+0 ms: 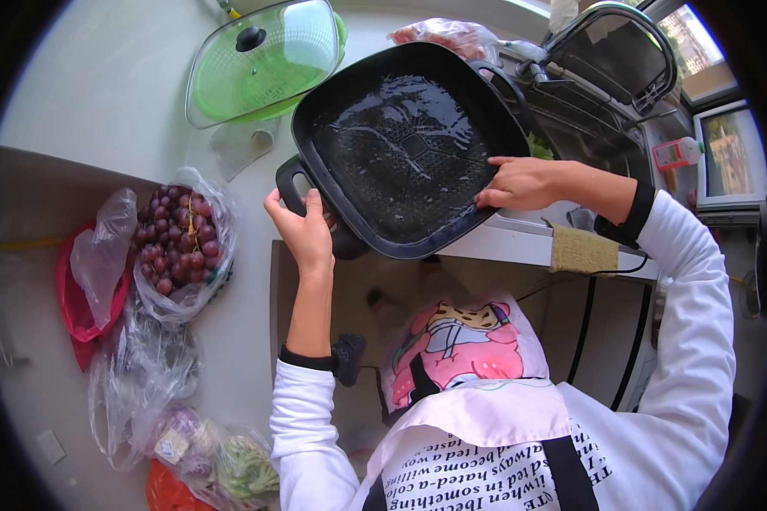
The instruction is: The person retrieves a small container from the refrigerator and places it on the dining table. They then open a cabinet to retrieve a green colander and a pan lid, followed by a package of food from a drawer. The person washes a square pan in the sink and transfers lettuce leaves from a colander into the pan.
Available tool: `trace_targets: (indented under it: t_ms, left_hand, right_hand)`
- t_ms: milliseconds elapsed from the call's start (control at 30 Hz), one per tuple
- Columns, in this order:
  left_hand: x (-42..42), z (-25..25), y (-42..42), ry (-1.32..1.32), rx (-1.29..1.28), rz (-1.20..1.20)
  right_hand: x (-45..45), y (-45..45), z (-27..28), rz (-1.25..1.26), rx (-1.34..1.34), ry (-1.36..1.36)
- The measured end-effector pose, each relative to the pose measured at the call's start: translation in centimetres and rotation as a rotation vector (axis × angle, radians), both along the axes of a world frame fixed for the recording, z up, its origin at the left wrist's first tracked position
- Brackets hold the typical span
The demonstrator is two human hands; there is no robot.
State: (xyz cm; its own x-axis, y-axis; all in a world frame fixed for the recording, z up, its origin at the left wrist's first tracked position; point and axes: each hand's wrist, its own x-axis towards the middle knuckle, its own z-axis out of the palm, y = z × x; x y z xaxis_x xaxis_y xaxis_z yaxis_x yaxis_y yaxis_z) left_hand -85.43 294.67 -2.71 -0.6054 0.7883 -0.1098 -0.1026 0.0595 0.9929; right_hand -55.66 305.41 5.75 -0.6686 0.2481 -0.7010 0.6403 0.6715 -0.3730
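A square black electric pan [415, 147] with water in it is tilted over the counter beside the sink. My left hand [303, 233] grips its left side handle, thumb on top and fingers partly hidden beneath. My right hand [524, 184] reaches over the right wall of the pan, its fingertips at the inner wall near the water. Whether it holds anything cannot be told. A glass lid with a black knob [262, 61] rests over a green colander [275, 83] behind and left of the pan.
Bagged red grapes [179, 243], a pink bag [83, 287] and bagged vegetables [243, 469] lie along the left. Behind the pan is a plastic bag of meat [447, 35]. The sink [604, 144], a yellow-green cloth [585, 248] and a bottle [676, 153] are on the right.
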Motion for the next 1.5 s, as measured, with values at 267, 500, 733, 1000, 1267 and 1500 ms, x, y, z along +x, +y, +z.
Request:
trace_targets:
  t_ms: [267, 500, 733, 1000, 1267, 1500]
  left_hand:
    - [0.0, 0.7, 0.0, -0.048, -0.007, -0.074]
    - [0.6, 2.1, -0.2, -0.067, -0.059, -0.063]
    - [1.0, 1.0, 0.0, -0.005, -0.087, 0.020]
    - [0.3, -0.8, 0.1, 0.105, -0.040, 0.031]
    - [1.1, 1.3, 0.0, -0.057, -0.064, 0.004]
    - [0.4, -0.2, 0.0, 0.010, -0.043, 0.025]
  right_hand:
    - [3.3, 9.8, -0.7, 0.508, 0.649, 0.210]
    - [-3.7, 17.6, -1.6, 0.551, 0.889, 0.030]
    - [-1.3, 9.2, -4.6, 0.271, 0.757, -0.020]
    - [-8.2, 0.1, -4.9, 0.345, 0.245, 0.367]
    - [-11.3, 8.0, -6.9, 0.176, 0.591, 0.404]
    - [-3.0, 6.5, -4.1, -0.048, 0.442, -0.018]
